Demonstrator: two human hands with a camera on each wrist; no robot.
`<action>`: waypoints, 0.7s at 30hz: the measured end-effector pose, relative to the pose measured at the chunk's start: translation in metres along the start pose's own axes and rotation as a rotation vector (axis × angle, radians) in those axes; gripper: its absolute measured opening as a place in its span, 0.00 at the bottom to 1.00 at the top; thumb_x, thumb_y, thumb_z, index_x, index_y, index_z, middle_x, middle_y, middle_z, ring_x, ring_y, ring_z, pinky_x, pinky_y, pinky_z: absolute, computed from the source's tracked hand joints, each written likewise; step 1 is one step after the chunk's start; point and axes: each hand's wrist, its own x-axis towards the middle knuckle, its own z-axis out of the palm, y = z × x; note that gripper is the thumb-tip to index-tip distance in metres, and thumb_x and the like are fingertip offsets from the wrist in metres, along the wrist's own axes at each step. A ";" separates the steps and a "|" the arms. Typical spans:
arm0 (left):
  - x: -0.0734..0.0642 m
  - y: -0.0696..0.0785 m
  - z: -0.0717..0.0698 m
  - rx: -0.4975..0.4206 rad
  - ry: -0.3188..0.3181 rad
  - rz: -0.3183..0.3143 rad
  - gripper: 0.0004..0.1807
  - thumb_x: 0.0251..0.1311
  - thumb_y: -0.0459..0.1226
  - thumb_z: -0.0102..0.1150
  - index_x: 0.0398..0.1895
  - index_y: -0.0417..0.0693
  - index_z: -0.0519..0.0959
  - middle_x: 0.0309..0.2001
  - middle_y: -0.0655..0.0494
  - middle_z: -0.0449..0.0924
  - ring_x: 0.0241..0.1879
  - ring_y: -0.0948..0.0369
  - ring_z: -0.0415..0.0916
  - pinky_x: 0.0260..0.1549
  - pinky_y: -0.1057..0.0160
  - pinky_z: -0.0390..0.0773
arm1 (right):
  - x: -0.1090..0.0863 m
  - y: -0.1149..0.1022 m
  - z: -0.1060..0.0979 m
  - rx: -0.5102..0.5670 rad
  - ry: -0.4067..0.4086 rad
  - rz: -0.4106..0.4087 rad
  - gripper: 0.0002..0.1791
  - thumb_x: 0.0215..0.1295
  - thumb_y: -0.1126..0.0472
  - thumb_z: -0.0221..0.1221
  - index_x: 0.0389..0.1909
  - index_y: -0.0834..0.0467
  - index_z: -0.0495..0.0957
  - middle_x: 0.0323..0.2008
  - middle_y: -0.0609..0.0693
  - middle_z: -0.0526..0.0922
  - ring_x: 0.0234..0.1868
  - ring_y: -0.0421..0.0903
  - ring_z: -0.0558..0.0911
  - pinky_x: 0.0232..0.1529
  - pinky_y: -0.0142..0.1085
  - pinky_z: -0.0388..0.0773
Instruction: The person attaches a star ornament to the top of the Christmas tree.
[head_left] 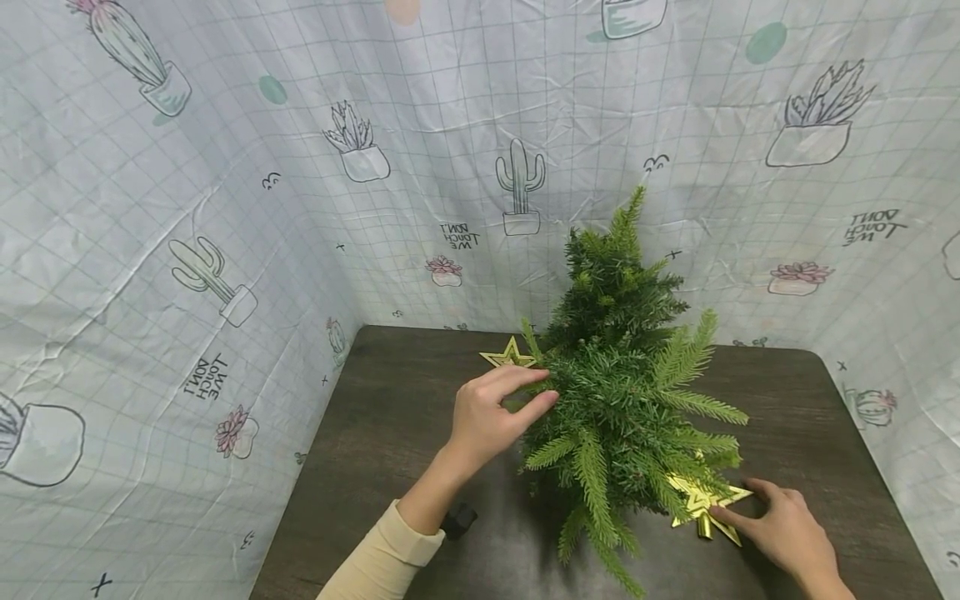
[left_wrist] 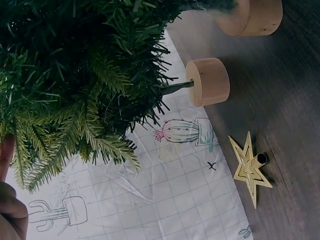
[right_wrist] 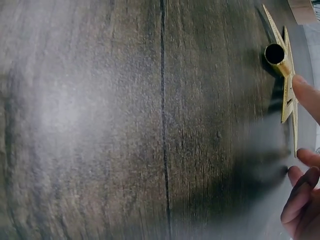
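A green artificial Christmas tree [head_left: 607,408] with lighter-green branch tips stands before me, a second Christmas tree [head_left: 622,283] behind it. Beside the near tree's left edge is my left hand [head_left: 487,412], thumb and forefinger apart, fingertips close to the needles; whether they touch is unclear. My right hand [head_left: 787,525] holds a gold star tree topper [head_left: 701,500] by its right side, thumb across it. In the right wrist view the topper [right_wrist: 286,85] is nearly edge-on, its round socket showing. Needles cover part of it in the head view.
Another gold star topper [head_left: 512,354] lies at the back left of the dark wooden table [head_left: 390,417]. The left wrist view shows a round wooden base [left_wrist: 212,82] under a tree. Cactus-print cloth [head_left: 420,167] surrounds the table. A small dark object [head_left: 459,521] appears by my left sleeve.
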 end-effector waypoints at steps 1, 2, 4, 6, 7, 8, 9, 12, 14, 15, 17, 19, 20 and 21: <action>0.000 0.000 0.000 -0.001 -0.001 -0.003 0.15 0.67 0.50 0.69 0.51 0.55 0.89 0.46 0.63 0.89 0.40 0.69 0.84 0.32 0.71 0.79 | -0.001 0.000 0.000 0.006 -0.015 0.017 0.68 0.50 0.17 0.63 0.69 0.74 0.65 0.58 0.82 0.63 0.55 0.80 0.70 0.41 0.70 0.71; 0.000 0.000 0.001 0.000 0.000 -0.003 0.15 0.67 0.50 0.69 0.51 0.55 0.90 0.46 0.63 0.89 0.38 0.70 0.84 0.30 0.70 0.78 | -0.001 -0.001 0.001 0.011 -0.029 0.036 0.69 0.49 0.17 0.63 0.69 0.75 0.64 0.57 0.82 0.63 0.54 0.79 0.71 0.41 0.69 0.72; -0.001 0.000 0.001 0.000 0.000 -0.005 0.15 0.67 0.50 0.69 0.51 0.56 0.90 0.46 0.63 0.89 0.36 0.69 0.84 0.27 0.70 0.75 | -0.002 -0.002 0.001 0.021 -0.054 0.074 0.71 0.48 0.16 0.63 0.69 0.77 0.62 0.57 0.81 0.64 0.52 0.77 0.72 0.40 0.68 0.72; -0.001 0.000 0.002 0.000 0.000 -0.007 0.15 0.68 0.50 0.68 0.51 0.56 0.90 0.46 0.63 0.89 0.32 0.70 0.82 0.24 0.71 0.72 | -0.004 -0.004 0.002 0.025 -0.066 0.095 0.72 0.48 0.17 0.64 0.68 0.78 0.61 0.56 0.81 0.64 0.51 0.75 0.73 0.40 0.67 0.73; -0.001 0.000 0.002 -0.001 0.001 -0.009 0.15 0.68 0.51 0.68 0.51 0.56 0.90 0.46 0.63 0.89 0.31 0.69 0.82 0.24 0.71 0.72 | -0.004 -0.004 0.003 0.025 -0.070 0.100 0.72 0.47 0.17 0.65 0.68 0.78 0.61 0.56 0.81 0.63 0.51 0.75 0.74 0.40 0.67 0.73; -0.001 0.000 0.002 -0.002 0.002 -0.008 0.15 0.68 0.51 0.68 0.51 0.56 0.90 0.46 0.63 0.89 0.31 0.69 0.82 0.24 0.72 0.71 | -0.004 -0.005 0.003 0.024 -0.071 0.102 0.72 0.47 0.17 0.65 0.68 0.78 0.61 0.56 0.81 0.63 0.50 0.75 0.74 0.40 0.67 0.73; -0.001 0.000 0.002 -0.003 0.003 -0.008 0.15 0.68 0.51 0.68 0.51 0.56 0.90 0.46 0.63 0.89 0.31 0.69 0.82 0.24 0.72 0.71 | -0.004 -0.005 0.003 0.022 -0.071 0.103 0.72 0.47 0.17 0.65 0.68 0.78 0.62 0.55 0.81 0.63 0.50 0.75 0.74 0.40 0.67 0.73; -0.001 0.000 0.002 -0.001 0.005 -0.004 0.15 0.68 0.50 0.68 0.51 0.55 0.90 0.46 0.63 0.89 0.33 0.69 0.82 0.27 0.73 0.72 | -0.004 -0.006 0.002 0.018 -0.072 0.105 0.71 0.48 0.17 0.65 0.67 0.78 0.62 0.54 0.81 0.64 0.49 0.74 0.74 0.39 0.67 0.73; -0.001 0.000 0.002 0.000 0.007 -0.002 0.15 0.68 0.50 0.69 0.51 0.55 0.89 0.46 0.63 0.89 0.37 0.69 0.84 0.30 0.73 0.75 | -0.004 -0.007 0.002 0.015 -0.070 0.107 0.71 0.48 0.17 0.65 0.66 0.78 0.63 0.54 0.81 0.65 0.48 0.74 0.74 0.39 0.66 0.73; -0.001 0.000 0.002 0.002 0.007 -0.002 0.15 0.67 0.50 0.69 0.51 0.55 0.89 0.46 0.63 0.89 0.39 0.69 0.84 0.32 0.73 0.77 | -0.004 -0.007 0.002 0.014 -0.070 0.107 0.71 0.48 0.17 0.65 0.66 0.78 0.63 0.53 0.81 0.65 0.48 0.74 0.74 0.39 0.66 0.73; -0.001 0.000 0.002 0.001 0.008 0.000 0.15 0.67 0.50 0.69 0.50 0.55 0.89 0.46 0.63 0.89 0.40 0.69 0.85 0.34 0.72 0.78 | -0.004 -0.007 0.002 0.015 -0.070 0.103 0.70 0.49 0.17 0.64 0.66 0.78 0.63 0.53 0.80 0.65 0.48 0.73 0.74 0.39 0.66 0.73; -0.001 0.000 0.002 -0.001 0.009 0.001 0.15 0.67 0.49 0.69 0.50 0.54 0.89 0.46 0.63 0.89 0.41 0.69 0.85 0.36 0.72 0.79 | -0.004 -0.006 0.001 0.015 -0.073 0.094 0.69 0.50 0.17 0.63 0.67 0.77 0.63 0.54 0.80 0.65 0.49 0.74 0.74 0.39 0.67 0.72; -0.001 0.000 0.003 -0.003 0.010 0.004 0.15 0.67 0.49 0.69 0.50 0.54 0.89 0.46 0.62 0.89 0.40 0.69 0.85 0.36 0.72 0.79 | -0.003 -0.006 0.000 0.015 -0.074 0.088 0.69 0.51 0.17 0.62 0.67 0.77 0.63 0.54 0.80 0.65 0.50 0.74 0.74 0.39 0.67 0.72; -0.001 0.001 0.003 -0.004 0.011 0.005 0.15 0.67 0.49 0.69 0.50 0.54 0.89 0.46 0.62 0.89 0.40 0.68 0.85 0.36 0.71 0.79 | -0.003 -0.005 0.000 0.014 -0.075 0.076 0.68 0.52 0.17 0.61 0.68 0.76 0.63 0.54 0.80 0.65 0.50 0.74 0.74 0.39 0.67 0.72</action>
